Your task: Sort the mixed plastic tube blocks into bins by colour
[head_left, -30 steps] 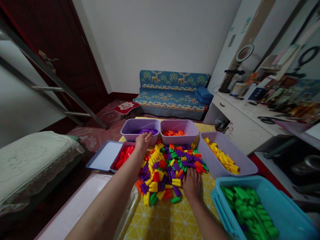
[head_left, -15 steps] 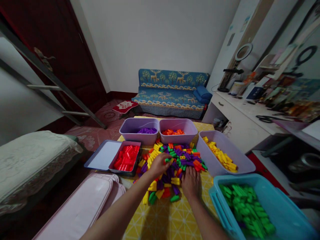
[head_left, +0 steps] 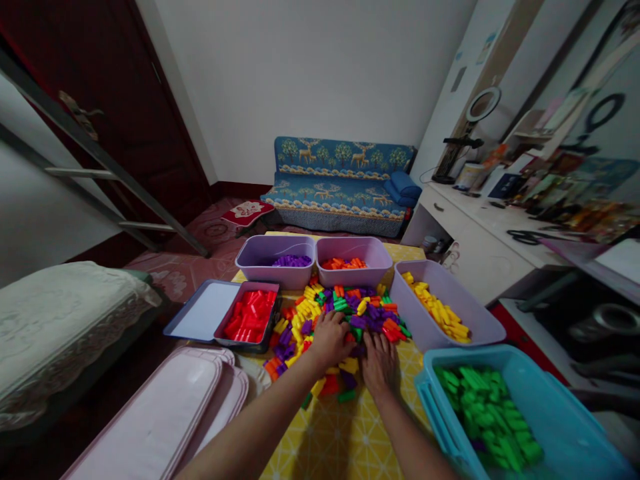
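A mixed pile of small plastic building pieces [head_left: 305, 310] in yellow, purple, green, orange and red covers the middle of the table. My left hand [head_left: 330, 339] rests on the pile, fingers curved down and the thumb apart from them. Red and green pieces show by its fingertips, which are partly hidden. Close beside it, my right hand [head_left: 380, 360] lies palm down at the pile's near right edge, fingers slightly spread. Its fingertips touch purple pieces [head_left: 370, 321]. Neither hand visibly lifts a piece.
Behind the pile stand a lilac bin of purple pieces [head_left: 240, 261] and one of orange pieces [head_left: 389, 260]. A lilac bin of yellow pieces [head_left: 480, 313] and a blue bin of green pieces [head_left: 565, 407] stand right. Left are a box of red pieces [head_left: 220, 328] and pink lids [head_left: 155, 407].
My left hand has moved slightly right and nearer, closer to my right hand. Pieces in the pile have shifted, with more purple and orange ones showing at the left. My right hand has barely moved.
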`<state>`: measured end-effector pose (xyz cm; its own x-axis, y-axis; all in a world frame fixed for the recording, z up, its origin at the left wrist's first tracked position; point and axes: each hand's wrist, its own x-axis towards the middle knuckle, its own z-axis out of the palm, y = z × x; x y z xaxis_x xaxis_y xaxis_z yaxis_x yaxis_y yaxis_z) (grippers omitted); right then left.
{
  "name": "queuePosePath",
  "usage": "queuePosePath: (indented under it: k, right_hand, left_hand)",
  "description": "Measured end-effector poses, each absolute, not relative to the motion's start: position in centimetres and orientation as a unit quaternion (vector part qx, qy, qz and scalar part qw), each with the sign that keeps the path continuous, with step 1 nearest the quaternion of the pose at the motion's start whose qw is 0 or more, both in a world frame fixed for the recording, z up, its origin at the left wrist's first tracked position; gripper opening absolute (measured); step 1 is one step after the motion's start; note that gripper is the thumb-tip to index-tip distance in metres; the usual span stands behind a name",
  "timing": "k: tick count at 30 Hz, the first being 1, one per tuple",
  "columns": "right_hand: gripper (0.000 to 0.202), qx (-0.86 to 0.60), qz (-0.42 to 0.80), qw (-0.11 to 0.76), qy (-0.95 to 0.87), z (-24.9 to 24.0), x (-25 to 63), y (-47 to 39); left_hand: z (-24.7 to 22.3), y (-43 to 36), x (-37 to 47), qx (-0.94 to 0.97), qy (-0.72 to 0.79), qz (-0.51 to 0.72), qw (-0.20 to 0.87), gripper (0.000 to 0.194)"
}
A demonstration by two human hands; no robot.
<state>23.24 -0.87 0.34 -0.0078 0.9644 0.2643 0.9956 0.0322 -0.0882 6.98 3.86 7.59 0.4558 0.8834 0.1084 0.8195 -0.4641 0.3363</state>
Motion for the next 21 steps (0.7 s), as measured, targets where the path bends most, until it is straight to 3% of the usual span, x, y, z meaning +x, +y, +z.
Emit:
queuePosePath:
  k: [4,7,12,21]
  right_hand:
    - [0.074,-0.639,-0.063,0.162,-0.749,0.5,23.0,-1.0]
    - [0.072,-0.641,-0.075,0.19,-0.74,0.0,23.1,-0.9]
    - [0.052,-0.707,-0.095,0.216,-0.667,-0.8,23.3,-0.4]
    - [0.054,-0.724,-0.11,0.209,-0.648,-1.5,23.4,-0.2]
  left_hand:
    - [8.0,4.2,6.4,0.824,0.531,0.146,0.137,0.019]
    - [8.2,4.6,6.1,0.792,0.565,0.156,0.168,0.015]
    - [8.2,4.9,5.4,0.769,0.596,0.157,0.172,0.034]
    - [8.3,4.1,6.3,0.819,0.538,0.129,0.15,0.029]
